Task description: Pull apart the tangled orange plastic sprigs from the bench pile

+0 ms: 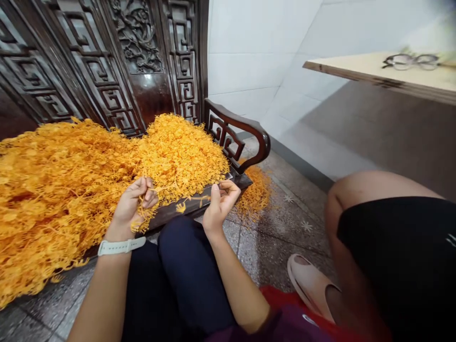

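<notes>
My left hand (pixel 134 202), with a pale watch band on its wrist, is closed on a yellow-orange plastic sprig (pixel 142 219) that dangles below the fingers. My right hand (pixel 221 205) is raised to its right, thumb and forefinger pinched together. A small yellow piece (pixel 204 199) shows beside those fingertips; whether they grip it cannot be made out. Just behind both hands, a heap of similar yellow sprigs (pixel 181 152) lies on a dark carved wooden bench (pixel 153 97). A larger, deeper orange heap (pixel 64 180) spreads along the bench to the left.
The bench's curved armrest (pixel 249 126) rises at the right end of the heap. More orange pieces (pixel 254 194) lie on the tiled floor beside it. A board with glasses (pixel 411 61) juts out at upper right. Another person's bare knee (pixel 363 190) and pink slipper (pixel 309 280) are close by.
</notes>
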`<state>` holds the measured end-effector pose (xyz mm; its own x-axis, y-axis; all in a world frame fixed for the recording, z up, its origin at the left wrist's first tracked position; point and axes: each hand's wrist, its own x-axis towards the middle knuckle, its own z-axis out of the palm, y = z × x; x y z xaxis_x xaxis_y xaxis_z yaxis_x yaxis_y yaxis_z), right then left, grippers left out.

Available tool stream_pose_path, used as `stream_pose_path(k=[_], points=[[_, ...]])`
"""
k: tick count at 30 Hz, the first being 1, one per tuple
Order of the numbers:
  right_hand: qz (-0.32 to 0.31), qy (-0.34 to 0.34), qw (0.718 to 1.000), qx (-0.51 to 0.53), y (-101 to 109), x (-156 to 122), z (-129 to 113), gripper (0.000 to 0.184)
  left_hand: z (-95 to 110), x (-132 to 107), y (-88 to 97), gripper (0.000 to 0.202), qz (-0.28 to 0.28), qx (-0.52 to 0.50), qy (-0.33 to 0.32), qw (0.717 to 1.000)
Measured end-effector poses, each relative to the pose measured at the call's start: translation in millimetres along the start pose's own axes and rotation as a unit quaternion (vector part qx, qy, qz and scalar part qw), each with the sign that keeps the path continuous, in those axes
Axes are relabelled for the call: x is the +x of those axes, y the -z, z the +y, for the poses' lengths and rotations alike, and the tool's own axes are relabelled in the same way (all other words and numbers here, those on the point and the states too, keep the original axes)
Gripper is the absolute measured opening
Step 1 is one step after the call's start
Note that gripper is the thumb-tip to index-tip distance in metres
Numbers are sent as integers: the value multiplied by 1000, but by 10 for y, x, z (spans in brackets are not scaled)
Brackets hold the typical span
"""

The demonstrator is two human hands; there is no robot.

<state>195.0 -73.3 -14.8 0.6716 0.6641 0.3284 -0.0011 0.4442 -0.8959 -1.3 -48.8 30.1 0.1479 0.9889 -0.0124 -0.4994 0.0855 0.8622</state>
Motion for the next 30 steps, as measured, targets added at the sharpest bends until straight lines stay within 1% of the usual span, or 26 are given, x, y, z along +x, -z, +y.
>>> stream_pose_path(k=[1, 2, 3, 5, 6, 8, 9, 10, 14, 16, 17, 19, 20, 21, 22, 23, 24, 25, 26, 27, 30], points=[[-38, -2, 999, -10, 32, 29, -5, 22, -8, 6, 4, 15, 0, 5, 1, 1000], [-92, -25, 995, -12, 53, 47, -5, 24, -19, 13, 4, 15, -3, 10, 4, 1000], [-157, -65, 985, -6, 60, 52, 1, 28, -33, 19, 1, 16, -8, 16, 7, 1000], [-281, -160, 946, 24, 45, 25, 25, 34, -63, 30, -17, 17, -11, 31, 12, 999], [-326, -199, 923, 41, 29, -2, 37, 36, -77, 34, -32, 18, -5, 39, 11, 999], [-379, -245, 890, 71, -4, -61, 55, 37, -102, 38, -64, 19, 23, 55, 2, 998], [-384, -254, 884, 84, -15, -85, 59, 37, -110, 38, -77, 20, 41, 61, -6, 997], [-376, -255, 886, 94, -22, -100, 61, 38, -115, 39, -87, 19, 55, 66, -13, 996], [-310, -215, 921, 98, 3, -84, 52, 35, -93, 49, -61, 18, 99, 67, -51, 992], [-300, -207, 926, 94, 44, -79, 22, 38, -62, 55, -9, 16, 145, 37, -76, 986], [-311, -209, 923, 90, 67, -93, -6, 40, -44, 58, 23, 15, 171, 12, -82, 982], [-364, -198, 907, 70, 110, -167, -91, 36, -7, 66, 89, 14, 216, -45, -81, 972], [-400, -170, 899, 49, 125, -224, -147, 28, 11, 71, 120, 15, 231, -69, -73, 968], [-435, -122, 892, 22, 136, -288, -209, 17, 28, 75, 146, 16, 241, -89, -65, 964], [-466, -58, 883, -8, 141, -352, -274, 7, 45, 77, 168, 18, 248, -104, -60, 961], [-490, 10, 871, -39, 144, -409, -340, 6, 60, 78, 185, 21, 252, -117, -56, 959], [-509, 66, 856, -65, 144, -454, -405, 13, 74, 74, 197, 23, 252, -125, -52, 958], [-525, 102, 841, -85, 144, -483, -465, 18, 84, 68, 204, 24, 249, -130, -50, 958], [-540, 113, 828, -98, 144, -495, -520, 21, 90, 57, 205, 22, 245, -132, -51, 959], [-554, 106, 819, -107, 144, -492, -567, 22, 92, 45, 202, 20, 238, -129, -51, 961], [-590, 59, 799, -101, 139, -426, -669, 30, 72, 16, 186, 15, 223, -122, -48, 966]])
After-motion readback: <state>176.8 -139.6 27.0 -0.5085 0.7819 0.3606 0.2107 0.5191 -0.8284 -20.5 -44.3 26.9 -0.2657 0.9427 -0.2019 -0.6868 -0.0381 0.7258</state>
